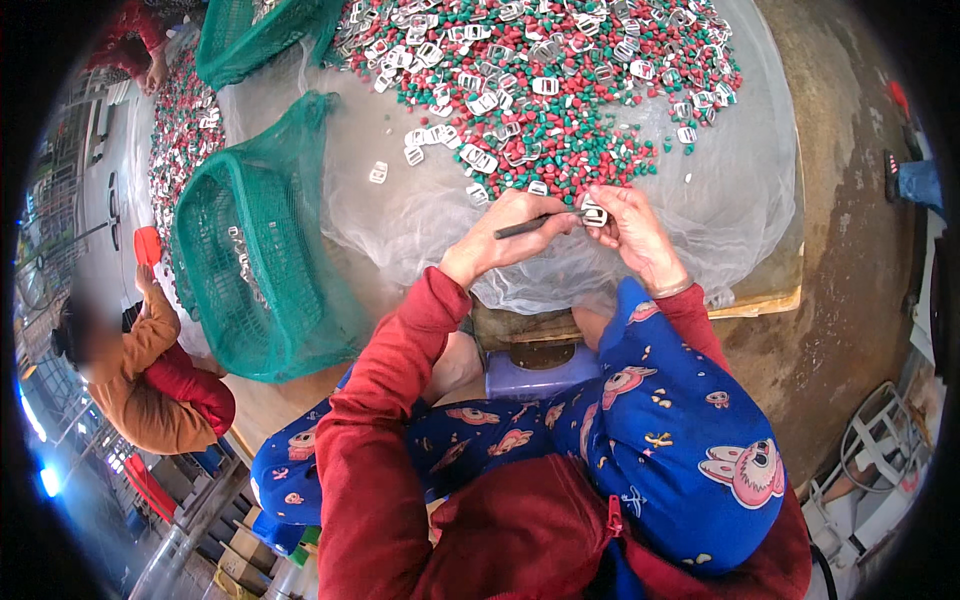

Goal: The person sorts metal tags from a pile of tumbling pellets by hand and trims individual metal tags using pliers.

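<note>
Co-worker [165, 395] in brown, at far left, sits side-on, one hand at the lower end of an orange-red paddle [147, 245]; the fingers there are too small to read. Above, a red-sleeved second person [130, 42] reaches toward a long side heap [185, 110] of mixed pieces. Next to the right stand two green baskets draped in netting, the upper basket [232, 45] cut by the frame edge and the lower basket [225, 310] containing pale pieces. A loose buckle [378, 172] lies on the translucent sheet [750, 215], apart from the main heap [590, 150] of red, green and white pebble-like bits mixed with white buckles. At centre, just below this heap, the wearer's left hand [518, 228] has its fingers clamped on a slender dark tool [522, 227], whose handle points left and whose thin end meets the white buckle [595, 214]. That buckle is held above the sheet's near part by the right hand [637, 242], thumb and fingers pinched together on it. Between the wearer's knees is a purple stool [545, 378]. Farther right extends concrete floor [845, 200], with a white frame [885, 430] at lower right and a denim-clad leg [918, 185] at the edge.
</note>
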Tool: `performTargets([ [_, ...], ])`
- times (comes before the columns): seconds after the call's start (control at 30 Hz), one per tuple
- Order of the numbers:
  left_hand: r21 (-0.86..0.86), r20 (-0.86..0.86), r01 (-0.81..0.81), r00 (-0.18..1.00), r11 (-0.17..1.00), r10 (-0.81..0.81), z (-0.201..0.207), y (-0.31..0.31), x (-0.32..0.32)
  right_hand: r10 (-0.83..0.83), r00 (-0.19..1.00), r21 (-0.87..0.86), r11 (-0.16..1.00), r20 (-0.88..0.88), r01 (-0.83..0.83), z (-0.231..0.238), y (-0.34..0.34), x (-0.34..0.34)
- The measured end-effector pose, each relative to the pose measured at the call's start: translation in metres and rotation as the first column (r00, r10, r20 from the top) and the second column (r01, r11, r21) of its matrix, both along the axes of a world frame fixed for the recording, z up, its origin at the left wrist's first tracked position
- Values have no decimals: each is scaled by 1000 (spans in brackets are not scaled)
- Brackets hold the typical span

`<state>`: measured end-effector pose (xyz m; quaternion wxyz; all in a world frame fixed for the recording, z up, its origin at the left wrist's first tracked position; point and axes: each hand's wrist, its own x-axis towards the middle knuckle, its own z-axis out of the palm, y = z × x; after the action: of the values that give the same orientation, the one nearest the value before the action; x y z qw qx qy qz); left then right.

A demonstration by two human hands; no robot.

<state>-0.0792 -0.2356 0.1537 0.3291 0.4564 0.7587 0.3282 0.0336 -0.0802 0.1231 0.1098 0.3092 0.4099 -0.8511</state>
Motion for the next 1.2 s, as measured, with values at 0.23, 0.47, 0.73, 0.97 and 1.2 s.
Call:
performTargets([
  [0.23, -35, 139, -186, 972, 982, 189, -27, -4, 17, 24, 998, 81, 997, -52, -20, -25, -8, 2],
  [0.47, -83, -337, -485, 836, 870, 434, 23, 2, 26, -266, 953, -182, 954, -144, 238, -21, -1, -4],
  [0.73, 88, -70, -545, 832, 834, 551, 12, 8, 56, -328, 937, -120, 942, -122, 314, -20, 3, 1],
  [0.97, 13, -187, -507, 845, 862, 500, 10, 10, 53, -304, 916, -7, 950, -262, 314, 1, -10, -3],
  [1.2, -66, -312, -457, 854, 887, 417, 16, 15, 50, -30, 963, 426, 893, -267, 146, 13, -11, -3],
])
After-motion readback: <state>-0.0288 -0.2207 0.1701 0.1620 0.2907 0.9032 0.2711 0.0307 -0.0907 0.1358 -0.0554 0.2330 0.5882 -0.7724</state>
